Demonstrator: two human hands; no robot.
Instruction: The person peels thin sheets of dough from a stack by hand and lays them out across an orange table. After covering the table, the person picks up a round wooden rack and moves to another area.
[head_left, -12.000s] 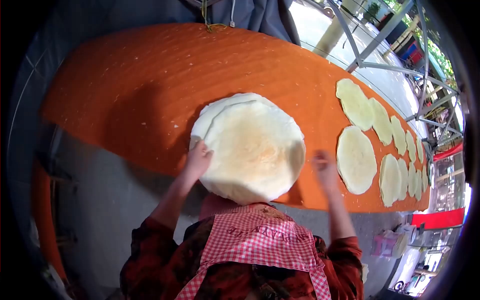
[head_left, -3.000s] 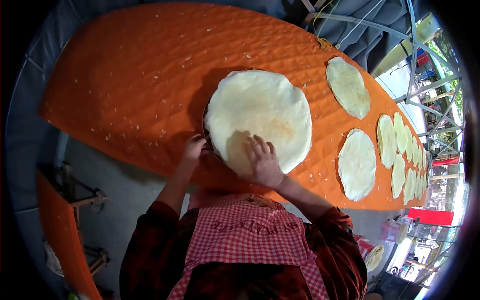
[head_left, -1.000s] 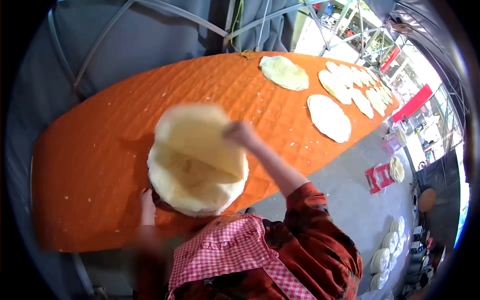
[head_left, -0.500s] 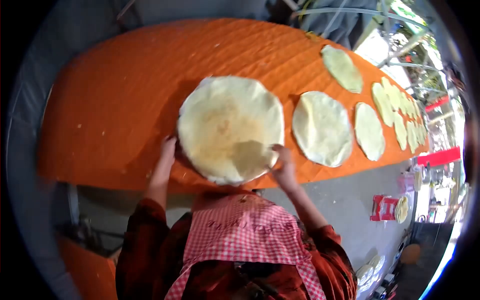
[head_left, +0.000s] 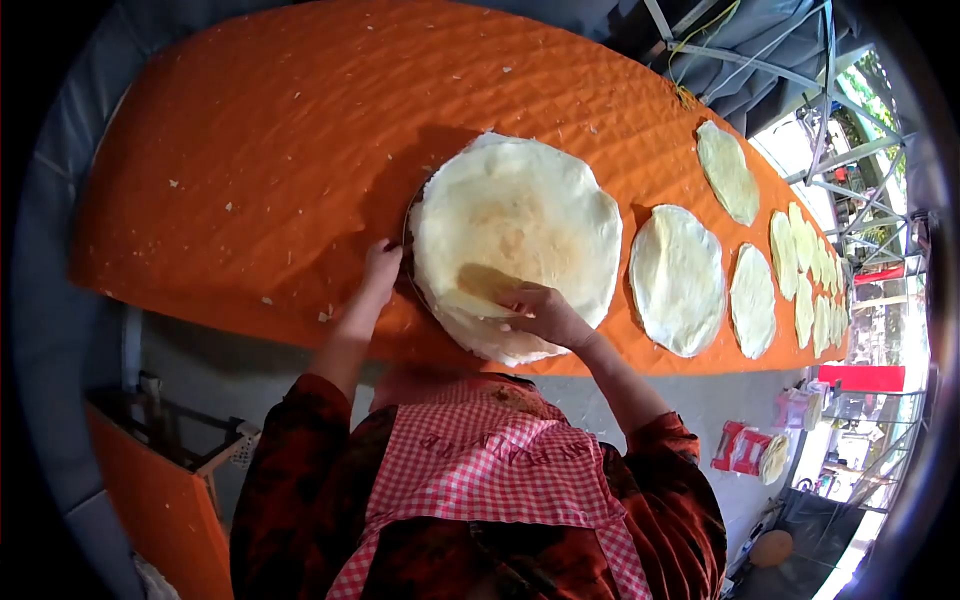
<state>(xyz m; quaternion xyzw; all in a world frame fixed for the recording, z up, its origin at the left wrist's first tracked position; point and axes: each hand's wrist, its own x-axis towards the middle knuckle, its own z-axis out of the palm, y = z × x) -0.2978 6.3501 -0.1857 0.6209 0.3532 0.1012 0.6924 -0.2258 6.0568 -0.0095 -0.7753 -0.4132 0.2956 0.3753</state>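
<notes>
Stack: pale round flatbreads (head_left: 518,240), piled near the middle of the orange surface (head_left: 250,170), just in front of the person; uneven edges show at the near side.
Top flatbread: browned in patches toward its centre, its near-left edge (head_left: 474,303) raised off the pile.
Right hand (head_left: 545,314): nearly closed, thumb and fingers pinching that raised edge.
Left hand (head_left: 382,266): fingers curled at the dark rim (head_left: 406,228) on the stack's left side; whether it grips the rim, I cannot tell.
Single flatbread (head_left: 678,282): lies flat just right of the stack, apart from it.
Farther right: more flatbreads (head_left: 784,254) spread toward the surface's end.
Clothing: red-checked apron (head_left: 480,460) over dark-red patterned sleeves (head_left: 665,490).
</notes>
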